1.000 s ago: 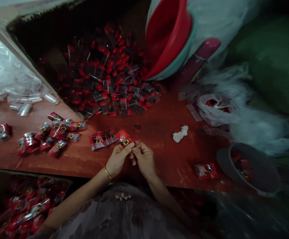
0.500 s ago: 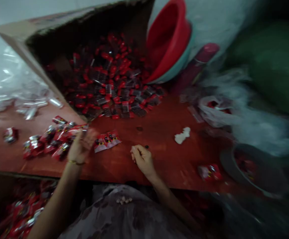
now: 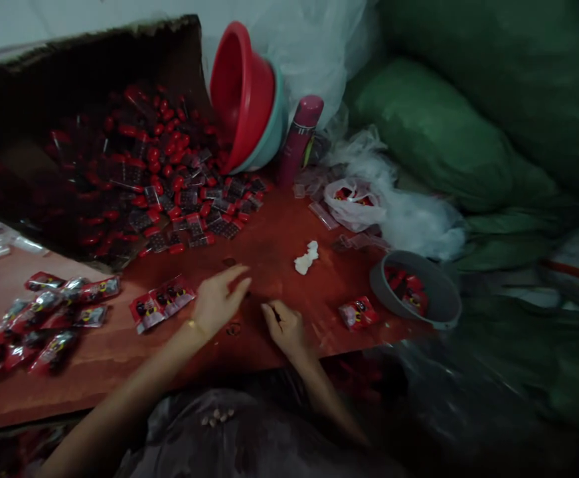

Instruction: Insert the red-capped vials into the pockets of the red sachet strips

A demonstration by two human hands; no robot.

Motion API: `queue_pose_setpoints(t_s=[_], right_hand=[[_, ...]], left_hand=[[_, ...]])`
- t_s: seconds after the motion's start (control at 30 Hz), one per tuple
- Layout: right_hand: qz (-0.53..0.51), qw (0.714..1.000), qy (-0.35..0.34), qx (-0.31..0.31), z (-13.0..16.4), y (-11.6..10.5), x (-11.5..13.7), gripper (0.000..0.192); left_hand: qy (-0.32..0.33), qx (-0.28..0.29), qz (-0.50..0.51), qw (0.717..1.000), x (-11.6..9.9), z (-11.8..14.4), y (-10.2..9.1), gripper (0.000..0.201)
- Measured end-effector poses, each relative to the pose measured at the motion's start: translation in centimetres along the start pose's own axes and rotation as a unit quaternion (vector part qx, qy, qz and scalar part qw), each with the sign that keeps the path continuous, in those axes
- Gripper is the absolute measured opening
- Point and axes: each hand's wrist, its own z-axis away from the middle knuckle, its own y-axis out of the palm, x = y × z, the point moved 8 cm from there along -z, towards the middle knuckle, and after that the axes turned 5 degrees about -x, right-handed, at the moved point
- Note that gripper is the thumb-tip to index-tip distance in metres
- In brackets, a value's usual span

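Observation:
My left hand (image 3: pixel 220 299) reaches over the red table (image 3: pixel 264 255) with its fingers stretched out and the thumb apart, holding nothing that I can see. Just left of it lies a flat strip of red printed packets (image 3: pixel 163 303). My right hand (image 3: pixel 284 325) is curled near the table's front edge, fingers pressed together; whatever is in them is hidden. A small gap separates the two hands. Thin dark rings (image 3: pixel 233 328) lie on the table below my left hand. Farther left is a pile of filled red and silver packets (image 3: pixel 45 312).
A cardboard box (image 3: pixel 15 73) on its side spills clear, red-capped containers (image 3: pixel 170 179). Red (image 3: pixel 257 93) and teal basins (image 3: pixel 280 113) lean beside a pink spray can (image 3: pixel 299 139). Rightward are crumpled white tissue (image 3: pixel 306 257), a red packet (image 3: pixel 357 313), a grey tub (image 3: pixel 384 292) and green sacks (image 3: pixel 439 126).
The view has swung to the right. My left hand has left the packet pile and moved right, past the packet strip, close to my right hand. My right hand remains curled.

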Motion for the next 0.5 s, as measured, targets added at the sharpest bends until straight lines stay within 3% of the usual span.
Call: queue_pose_setpoints(t_s=[0.07, 0.1, 0.17, 0.23, 0.37, 0.5], right_hand=[[-0.014, 1.000, 0.000, -0.009, 0.2, -0.2, -0.5, 0.030], [-0.028, 1.000, 0.007, -0.010, 0.2, -0.3, -0.8, 0.030], [-0.068, 0.997, 0.032, -0.007, 0.2, -0.4, -1.3, 0.031], [-0.109, 0.992, 0.064, 0.003, 0.3, -0.5, -1.7, 0.031], [-0.141, 0.988, 0.060, 0.024, 0.4, -0.7, -1.7, 0.027], [-0.141, 0.989, 0.042, 0.031, 0.5, -0.7, -1.4, 0.028]], left_hand=[[0.104, 0.048, -0.147, 0.983, -2.3, -1.8, 5.1, 0.034], [0.125, 0.075, -0.201, 0.969, -2.7, -2.6, 7.4, 0.039], [0.134, 0.144, -0.270, 0.942, -2.5, -4.0, 11.4, 0.053], [0.142, 0.197, -0.310, 0.919, -1.9, -4.8, 14.2, 0.058], [0.169, 0.220, -0.344, 0.897, -1.1, -4.9, 16.5, 0.035], [0.163, 0.182, -0.323, 0.914, -1.4, -4.7, 16.4, 0.049]])
